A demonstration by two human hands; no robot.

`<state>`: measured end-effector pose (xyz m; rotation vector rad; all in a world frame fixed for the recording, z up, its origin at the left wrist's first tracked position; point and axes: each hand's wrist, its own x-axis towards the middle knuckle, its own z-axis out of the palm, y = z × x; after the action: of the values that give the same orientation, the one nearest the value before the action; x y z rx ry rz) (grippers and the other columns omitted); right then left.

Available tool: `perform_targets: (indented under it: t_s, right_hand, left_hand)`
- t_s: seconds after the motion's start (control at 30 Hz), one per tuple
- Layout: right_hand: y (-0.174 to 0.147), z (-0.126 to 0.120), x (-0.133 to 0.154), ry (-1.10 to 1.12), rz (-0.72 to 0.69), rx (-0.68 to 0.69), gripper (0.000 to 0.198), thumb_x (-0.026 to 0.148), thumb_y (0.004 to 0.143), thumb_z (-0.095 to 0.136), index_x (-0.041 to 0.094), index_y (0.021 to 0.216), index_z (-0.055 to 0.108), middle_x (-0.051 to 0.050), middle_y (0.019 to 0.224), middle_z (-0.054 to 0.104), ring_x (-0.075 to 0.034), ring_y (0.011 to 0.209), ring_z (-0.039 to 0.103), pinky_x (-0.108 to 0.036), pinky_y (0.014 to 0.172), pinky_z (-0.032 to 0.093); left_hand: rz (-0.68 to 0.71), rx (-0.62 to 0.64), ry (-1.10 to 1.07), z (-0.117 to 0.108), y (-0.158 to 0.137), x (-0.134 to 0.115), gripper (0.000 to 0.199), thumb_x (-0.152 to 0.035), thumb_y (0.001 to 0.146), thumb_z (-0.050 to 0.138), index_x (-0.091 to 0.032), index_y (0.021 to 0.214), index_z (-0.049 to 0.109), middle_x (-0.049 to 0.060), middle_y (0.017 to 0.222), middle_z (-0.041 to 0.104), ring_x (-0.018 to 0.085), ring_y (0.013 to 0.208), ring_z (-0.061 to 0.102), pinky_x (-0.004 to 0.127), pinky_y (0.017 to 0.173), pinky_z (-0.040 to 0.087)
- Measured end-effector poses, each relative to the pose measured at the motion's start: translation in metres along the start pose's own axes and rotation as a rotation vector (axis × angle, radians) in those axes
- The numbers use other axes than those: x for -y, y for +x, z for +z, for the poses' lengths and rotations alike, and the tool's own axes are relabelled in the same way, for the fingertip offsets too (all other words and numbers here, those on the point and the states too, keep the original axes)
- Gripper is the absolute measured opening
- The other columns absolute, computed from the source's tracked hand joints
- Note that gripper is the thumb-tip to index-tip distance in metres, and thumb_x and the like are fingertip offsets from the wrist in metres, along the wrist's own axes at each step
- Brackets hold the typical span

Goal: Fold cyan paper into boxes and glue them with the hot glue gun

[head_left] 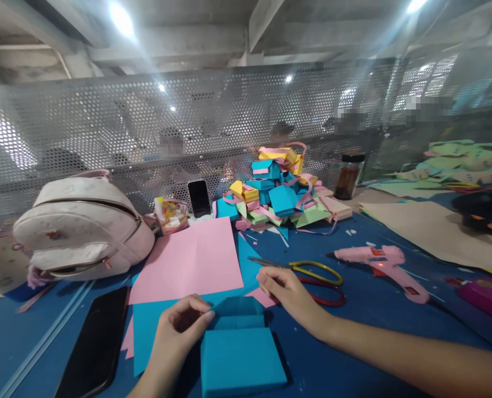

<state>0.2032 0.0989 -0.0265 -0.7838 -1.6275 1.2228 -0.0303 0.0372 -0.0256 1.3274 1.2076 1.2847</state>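
Note:
A folded blue paper box (242, 362) lies at the table's front edge, its flap raised at the far side. My left hand (183, 323) pinches the left end of that flap between thumb and fingers. To the right of the flap and a little above it, my right hand (285, 287) is closed, thumb against curled fingers; anything between the fingertips is hidden. Just behind it lie scissors (316, 271) with yellow and red handles. Pink paper (192, 260) covers part of a blue sheet (146, 331) beyond my left hand.
A pile of paper boxes (283, 193) stands at the back beside a dark-lidded jar (349, 177). On the right lie a pink glue gun (378, 262) and a purple tool (484, 296). A white backpack (84, 226) and a black phone (94, 342) occupy the left.

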Motion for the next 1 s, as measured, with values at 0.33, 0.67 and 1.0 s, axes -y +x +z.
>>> perform_targets:
  t_s: [0.33, 0.67, 1.0]
  right_hand:
    - [-0.0008, 0.0012, 0.0032, 0.072, 0.017, 0.020, 0.032, 0.046, 0.080, 0.070, 0.018, 0.072, 0.057, 0.003, 0.064, 0.048, -0.011, 0.055, 0.044, -0.023, 0.051, 0.035]
    - [-0.0017, -0.0001, -0.0016, 0.086, 0.034, 0.062, 0.033, 0.046, 0.088, 0.061, 0.017, 0.072, 0.061, 0.002, 0.064, 0.052, -0.011, 0.057, 0.048, -0.023, 0.053, 0.038]
    - [-0.0004, 0.0009, -0.0016, 0.004, 0.023, 0.055, 0.028, 0.043, 0.081, 0.070, 0.017, 0.073, 0.066, 0.000, 0.063, 0.055, -0.012, 0.056, 0.049, -0.024, 0.051, 0.039]
  left_hand:
    - [-0.021, -0.015, -0.001, 0.0009, -0.0017, -0.0022, 0.019, -0.030, 0.073, 0.076, -0.017, 0.064, 0.064, -0.001, 0.065, 0.054, 0.014, 0.062, 0.047, 0.023, 0.057, 0.035]
    - [-0.010, 0.007, 0.004, -0.0006, 0.0005, 0.0003, 0.020, -0.032, 0.073, 0.075, -0.018, 0.064, 0.065, -0.001, 0.065, 0.055, 0.014, 0.063, 0.047, 0.023, 0.058, 0.034]
    - [-0.009, 0.023, 0.000, -0.0011, -0.0011, 0.0014, 0.020, -0.032, 0.075, 0.074, -0.018, 0.066, 0.064, -0.002, 0.066, 0.054, 0.013, 0.063, 0.046, 0.023, 0.058, 0.033]
